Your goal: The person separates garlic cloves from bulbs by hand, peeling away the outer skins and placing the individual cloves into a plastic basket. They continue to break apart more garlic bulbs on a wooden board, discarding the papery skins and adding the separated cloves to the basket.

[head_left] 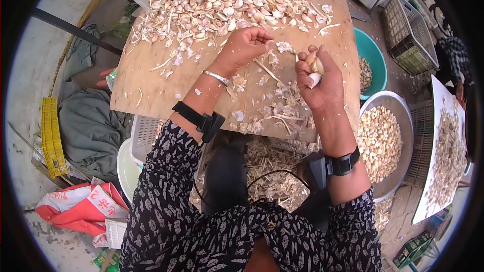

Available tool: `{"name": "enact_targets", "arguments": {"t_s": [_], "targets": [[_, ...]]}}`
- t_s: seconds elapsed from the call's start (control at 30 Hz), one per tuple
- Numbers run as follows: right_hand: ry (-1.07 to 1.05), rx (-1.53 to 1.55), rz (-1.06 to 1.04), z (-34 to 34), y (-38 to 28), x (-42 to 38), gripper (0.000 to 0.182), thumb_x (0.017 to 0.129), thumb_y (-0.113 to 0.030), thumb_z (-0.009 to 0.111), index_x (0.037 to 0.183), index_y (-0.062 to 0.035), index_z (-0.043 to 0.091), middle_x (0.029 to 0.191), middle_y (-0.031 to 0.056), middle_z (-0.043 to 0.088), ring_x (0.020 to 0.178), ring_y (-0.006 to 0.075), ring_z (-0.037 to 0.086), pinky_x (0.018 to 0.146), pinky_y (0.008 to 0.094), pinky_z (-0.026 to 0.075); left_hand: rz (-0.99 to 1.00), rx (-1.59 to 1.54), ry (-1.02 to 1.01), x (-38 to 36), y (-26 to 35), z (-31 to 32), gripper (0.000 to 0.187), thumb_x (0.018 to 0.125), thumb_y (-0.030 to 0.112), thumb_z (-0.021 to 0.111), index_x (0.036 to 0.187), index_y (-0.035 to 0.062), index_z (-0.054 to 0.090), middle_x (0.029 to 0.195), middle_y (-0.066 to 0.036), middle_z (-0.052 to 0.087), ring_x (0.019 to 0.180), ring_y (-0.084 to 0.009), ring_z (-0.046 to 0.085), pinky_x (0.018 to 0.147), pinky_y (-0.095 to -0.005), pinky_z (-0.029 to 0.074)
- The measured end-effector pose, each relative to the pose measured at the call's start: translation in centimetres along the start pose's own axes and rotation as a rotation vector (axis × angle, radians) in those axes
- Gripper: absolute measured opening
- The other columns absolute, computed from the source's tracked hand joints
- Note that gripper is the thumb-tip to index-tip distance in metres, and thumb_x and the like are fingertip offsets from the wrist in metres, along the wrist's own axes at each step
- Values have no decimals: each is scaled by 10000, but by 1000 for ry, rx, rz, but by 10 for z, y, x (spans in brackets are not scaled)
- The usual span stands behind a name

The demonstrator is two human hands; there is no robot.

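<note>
My right hand is closed around a few garlic cloves, held at the fingers and palm above the near right part of the wooden board. To its left, my left hand has its fingers curled in toward the thumb over the board. Whatever may be between those fingertips is too small to make out. A large heap of loose garlic cloves covers the far part of the board. Dry skins and stalks are scattered below and between my hands.
Right of the board stand a metal basin of cloves, a teal basin and a plastic crate. A white board with garlic pieces lies further right. Husks pile up below the board's near edge. At left is a yellow crate.
</note>
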State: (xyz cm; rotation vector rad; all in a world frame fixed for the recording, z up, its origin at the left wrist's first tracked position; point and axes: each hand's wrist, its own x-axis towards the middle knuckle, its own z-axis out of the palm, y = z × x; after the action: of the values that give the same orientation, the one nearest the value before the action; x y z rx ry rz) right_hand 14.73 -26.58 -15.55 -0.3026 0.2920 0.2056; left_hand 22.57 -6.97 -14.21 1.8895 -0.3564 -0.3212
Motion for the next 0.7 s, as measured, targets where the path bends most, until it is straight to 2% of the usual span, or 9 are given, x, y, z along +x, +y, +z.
{"name": "enact_targets", "arguments": {"t_s": [0.03,0.2,0.33,0.37,0.43,0.53,0.57,0.63,0.7], "targets": [[-5,-2,12,2,3,-1,218,925,-273,535,964,-59,525,825,102,568,652,172,548,389,201,364,-10,-299,-8,-19,10,-1,247,809,92,686,1021,-12,614,918,-9,619,860,-67,569,776,-208,464],[114,-78,44,25,22,-8,200,920,-252,543,978,-62,533,833,90,572,669,162,560,399,191,374,78,-467,122,-96,60,1,275,801,59,689,1044,-12,580,958,-46,612,870,-94,572,789,-227,463],[66,-185,99,36,54,-13,167,904,-208,558,988,-65,538,827,65,570,678,144,558,417,187,372,619,-379,136,-181,109,-12,228,782,-54,657,993,-44,572,983,-132,593,893,-167,587,777,-275,483],[62,-198,105,45,68,-18,167,904,-208,558,988,-65,538,827,65,570,678,144,558,417,187,372,644,-225,184,-200,115,-24,237,751,-78,666,967,-41,574,956,-157,581,878,-210,590,778,-294,479],[-34,-283,85,68,105,-30,179,902,-222,558,982,-63,539,836,57,563,661,135,542,432,182,357,530,-137,351,-237,102,-48,216,750,-85,654,948,-42,582,971,-139,580,890,-195,578,805,-298,463],[-155,-351,173,86,174,-41,293,886,-282,578,1039,-35,542,875,46,559,732,151,541,553,293,430,64,113,569,-282,58,-100,198,806,-59,601,1001,-27,613,1007,-61,603,844,-95,550,780,-229,450],[-210,-395,218,92,197,-46,355,881,-304,585,1083,-15,548,915,50,572,790,171,561,636,332,469,67,113,571,-293,42,-118,198,806,-59,601,1001,-27,613,1007,-61,603,844,-95,550,780,-229,450],[-443,-726,182,81,248,-43,446,880,-329,587,1167,11,551,1042,63,594,946,180,567,842,355,448,-155,545,611,-303,12,-148,178,842,27,622,1009,-32,617,1012,-47,606,882,-92,569,780,-229,460],[-426,-942,26,79,239,-37,451,882,-328,588,1175,14,558,1074,67,596,984,169,559,878,322,429,-92,356,680,-275,2,-161,182,865,64,611,1030,-10,629,956,-30,634,849,-92,594,750,-215,471]]}}
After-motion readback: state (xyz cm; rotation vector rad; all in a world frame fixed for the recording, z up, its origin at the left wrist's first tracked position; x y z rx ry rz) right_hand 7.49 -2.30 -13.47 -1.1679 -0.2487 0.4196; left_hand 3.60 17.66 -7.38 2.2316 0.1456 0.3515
